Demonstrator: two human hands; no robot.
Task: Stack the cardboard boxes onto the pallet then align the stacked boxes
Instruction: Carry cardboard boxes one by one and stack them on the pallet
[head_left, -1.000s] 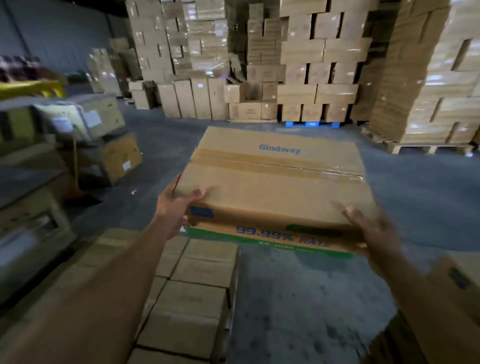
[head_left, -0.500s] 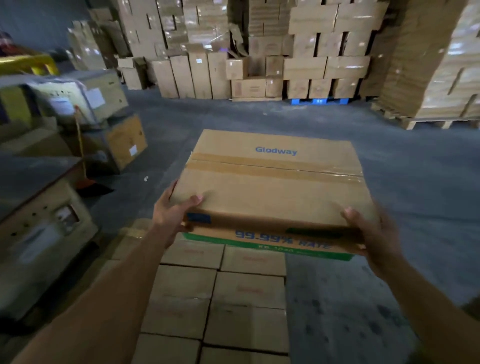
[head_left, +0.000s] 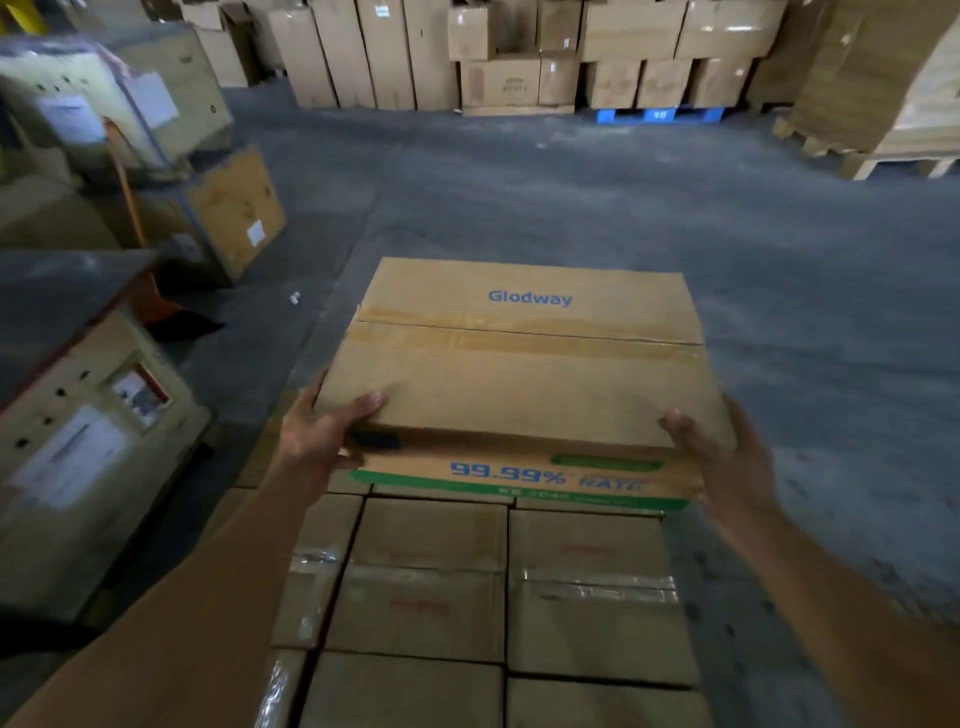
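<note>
Head view, carried box: taped cardboard box (head_left: 519, 384) printed "Glodway", held level over the far edge of the stacked boxes (head_left: 431, 571); contact with them unclear.
Left hand (head_left: 317, 441): fingers curled round the near left corner, thumb on top.
Right hand (head_left: 727, 462): gripping the near right corner, thumb on top.
Surroundings: grey floor (head_left: 571, 208); blue pallet (head_left: 660, 114) under cartons at the far wall.

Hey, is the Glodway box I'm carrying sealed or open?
Sealed: the Glodway box has its top flaps flat, with tape running along the seam.
</note>
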